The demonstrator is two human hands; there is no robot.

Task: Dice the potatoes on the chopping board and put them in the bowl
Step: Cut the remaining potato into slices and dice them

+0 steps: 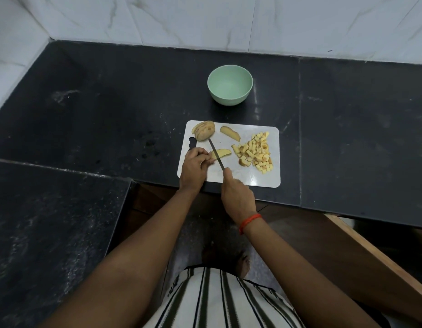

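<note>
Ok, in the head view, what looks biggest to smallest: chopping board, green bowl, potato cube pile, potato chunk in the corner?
1. chopping board
2. green bowl and potato cube pile: look about alike; the bowl sits farther away, so no ranking.
3. potato chunk

Mint-green bowl (230,85), white chopping board (248,176), black counter (110,102), striped shirt (217,301).

Single head-worn view, looking forward and down — close over chopping board (250,176), wide-angle.
</note>
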